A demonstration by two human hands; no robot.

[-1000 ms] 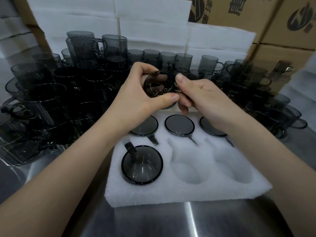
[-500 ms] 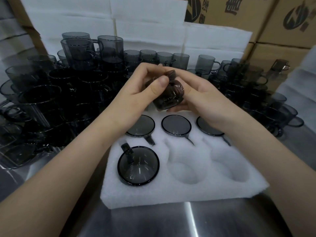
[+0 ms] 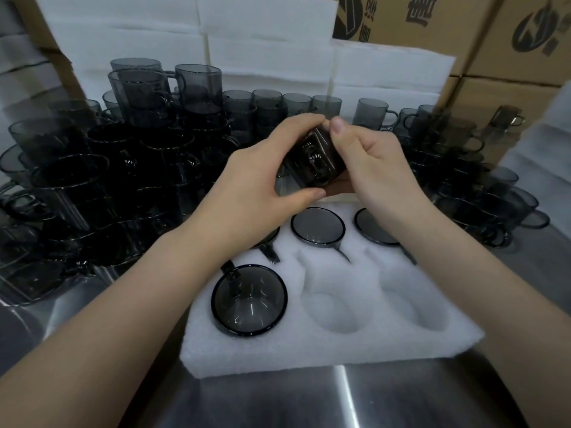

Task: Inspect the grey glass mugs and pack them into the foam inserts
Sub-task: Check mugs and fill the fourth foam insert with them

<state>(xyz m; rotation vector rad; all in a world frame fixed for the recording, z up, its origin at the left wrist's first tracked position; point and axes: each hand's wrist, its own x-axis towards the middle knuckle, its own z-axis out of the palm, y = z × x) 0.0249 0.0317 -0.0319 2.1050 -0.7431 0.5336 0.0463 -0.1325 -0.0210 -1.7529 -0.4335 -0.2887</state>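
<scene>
- My left hand [image 3: 247,183] wraps the grey glass mug [image 3: 312,159], thumb along its near side and fingers over the far side. My right hand [image 3: 377,168] pinches its right end.
- The mug hangs tilted in the air above the far row of the foam insert [image 3: 340,350], touching only my hands.
- I judge it light, rigid, slick and easily chipped, so I should hold the body, not the handle alone.
- It is smoky, see-through and cylindrical, with bright glints. I cannot make out any flaws.
- Two near pockets [image 3: 336,304] hold no mug.

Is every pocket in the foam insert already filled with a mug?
No, in the foam insert the near-row middle pocket and right pocket hold no mug.
</scene>
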